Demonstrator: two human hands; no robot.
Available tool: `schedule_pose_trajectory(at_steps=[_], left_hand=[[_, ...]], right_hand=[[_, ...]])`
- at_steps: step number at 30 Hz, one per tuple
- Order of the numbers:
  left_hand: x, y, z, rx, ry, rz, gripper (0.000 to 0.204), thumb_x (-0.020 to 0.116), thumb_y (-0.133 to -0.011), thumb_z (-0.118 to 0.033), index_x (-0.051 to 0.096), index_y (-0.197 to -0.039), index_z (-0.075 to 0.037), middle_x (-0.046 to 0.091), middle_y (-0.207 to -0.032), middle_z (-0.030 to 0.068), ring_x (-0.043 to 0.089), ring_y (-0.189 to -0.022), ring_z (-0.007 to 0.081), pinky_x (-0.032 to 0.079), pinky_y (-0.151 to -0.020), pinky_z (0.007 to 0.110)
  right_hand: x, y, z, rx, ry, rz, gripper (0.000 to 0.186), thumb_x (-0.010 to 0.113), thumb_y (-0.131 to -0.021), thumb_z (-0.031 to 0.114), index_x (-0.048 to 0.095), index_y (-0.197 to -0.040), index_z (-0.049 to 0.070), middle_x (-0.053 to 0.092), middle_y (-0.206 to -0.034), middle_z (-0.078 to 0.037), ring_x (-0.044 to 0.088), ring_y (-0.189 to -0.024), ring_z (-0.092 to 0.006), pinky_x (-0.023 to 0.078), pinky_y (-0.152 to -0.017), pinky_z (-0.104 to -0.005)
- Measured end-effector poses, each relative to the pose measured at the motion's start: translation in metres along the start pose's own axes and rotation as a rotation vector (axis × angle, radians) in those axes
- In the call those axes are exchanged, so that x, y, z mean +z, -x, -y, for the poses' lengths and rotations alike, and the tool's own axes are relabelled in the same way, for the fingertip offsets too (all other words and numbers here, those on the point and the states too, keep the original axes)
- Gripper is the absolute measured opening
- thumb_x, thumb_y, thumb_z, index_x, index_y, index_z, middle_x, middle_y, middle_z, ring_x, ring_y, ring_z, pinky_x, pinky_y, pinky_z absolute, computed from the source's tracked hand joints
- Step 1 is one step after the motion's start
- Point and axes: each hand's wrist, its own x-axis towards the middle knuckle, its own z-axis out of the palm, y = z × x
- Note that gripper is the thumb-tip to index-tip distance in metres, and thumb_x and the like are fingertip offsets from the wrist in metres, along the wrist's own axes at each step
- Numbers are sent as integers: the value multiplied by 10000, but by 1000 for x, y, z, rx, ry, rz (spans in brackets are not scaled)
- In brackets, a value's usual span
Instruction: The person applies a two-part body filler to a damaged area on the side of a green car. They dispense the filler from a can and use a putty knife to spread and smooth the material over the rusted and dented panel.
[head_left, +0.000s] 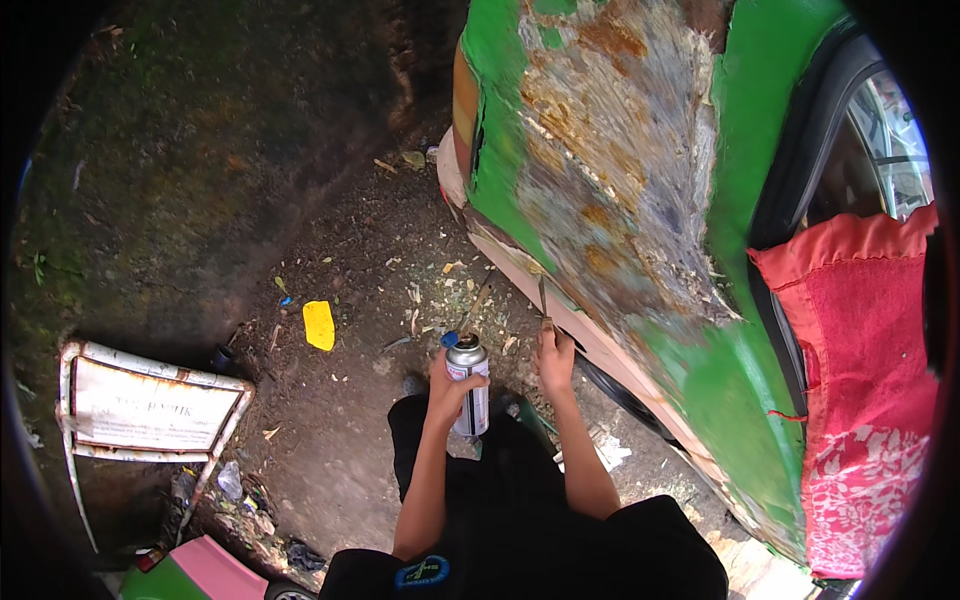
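Note:
My left hand (449, 393) is wrapped round a gas torch (469, 405), a silver and white canister with a blue knob at its top and what looks like a narrow nozzle pointing away from me. In my right hand (555, 360) is a scraper (543, 296), gripped by its handle, its thin blade pointing forward. The blade is close to the lower edge of a green car body (500, 190); whether it touches I cannot tell. A wide patch of the body (625, 150) is stripped, showing grey, whitish and rusty brown under the paint.
A red cloth (870, 380) hangs over the car's window edge at the right. On the dirt ground lie a yellow piece (318, 325) and scattered paint flakes. A rusty white metal sign frame (150, 405) stands at left. Part of a green and pink vehicle (205, 570) shows at lower left.

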Motion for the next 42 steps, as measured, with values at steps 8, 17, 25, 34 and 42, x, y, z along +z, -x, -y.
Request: schedule_pose_trajectory(at_steps=[8,17,25,34,42], left_hand=[[25,-11,7,-65,64,46,622,725,-582,11,555,-1178,-36,664,-925,59,649,-855,207,496,-792,352],[30,-15,7,-52,48,41,590,726,-586,17,566,-1150,-42,662,-905,56,647,-831,194,494,-756,337],[33,-21,12,-25,42,62,602,729,-594,17,559,-1169,-42,664,-915,54,645,-837,191,492,-761,336],[36,-20,10,-42,37,43,689,736,-582,20,540,-1241,-34,669,-942,60,651,-856,209,492,-775,347],[35,-20,12,-32,40,35,618,726,-586,46,561,-1175,-42,670,-929,56,656,-844,202,504,-759,341]], right_hand=[[-15,9,17,48,-102,104,345,469,-1037,310,473,-779,81,362,-538,44,285,-396,-60,212,-366,-266],[-10,6,18,79,-21,175,419,454,-1057,414,511,-796,92,414,-566,34,346,-441,-64,287,-402,-248],[-7,7,28,174,-7,156,379,465,-1047,452,491,-876,114,407,-592,42,304,-447,-56,226,-405,-243],[-7,4,34,159,-119,158,361,489,-1042,416,477,-856,106,356,-567,57,286,-431,-57,207,-396,-244],[-3,4,29,110,-74,93,375,540,-1032,413,467,-826,109,323,-537,63,277,-401,-53,210,-375,-257]])
